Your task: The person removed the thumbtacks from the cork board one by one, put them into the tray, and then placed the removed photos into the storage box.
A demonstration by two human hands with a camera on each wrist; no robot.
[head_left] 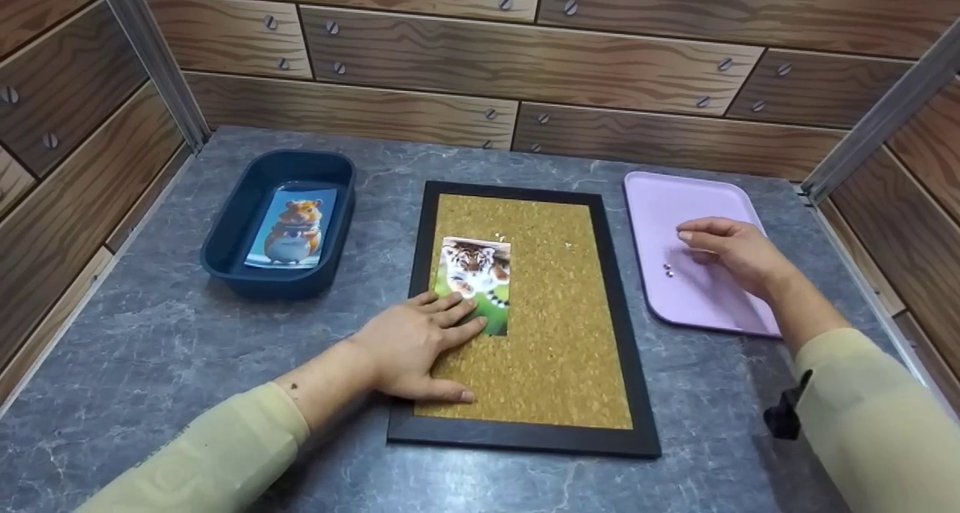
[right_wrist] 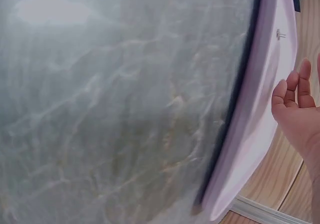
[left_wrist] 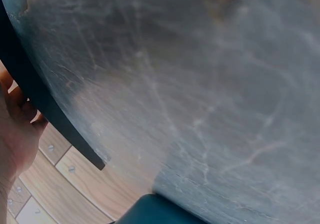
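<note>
A photo card of a tiger cub (head_left: 474, 262) lies on the left part of a cork board (head_left: 547, 378) with a black frame. My left hand (head_left: 424, 340) rests flat with spread fingers over the card's lower left and the board's left edge. A small shiny pin (head_left: 500, 237) shows at the card's upper right edge. Over a lilac tray (head_left: 694, 198) is my right hand (head_left: 731, 254), thumb and index fingertips close together. Whether anything is between them is too small to tell. Two small silver pins (head_left: 668, 271) lie on the tray just below these fingertips.
A dark blue bin (head_left: 225, 262) at the left holds a hamster picture card (head_left: 292, 232). Another small shiny cluster (head_left: 570, 246) sits on the cork's upper right. Wood-patterned walls (head_left: 450, 48) enclose the grey marbled table (head_left: 360, 453) at the back and sides.
</note>
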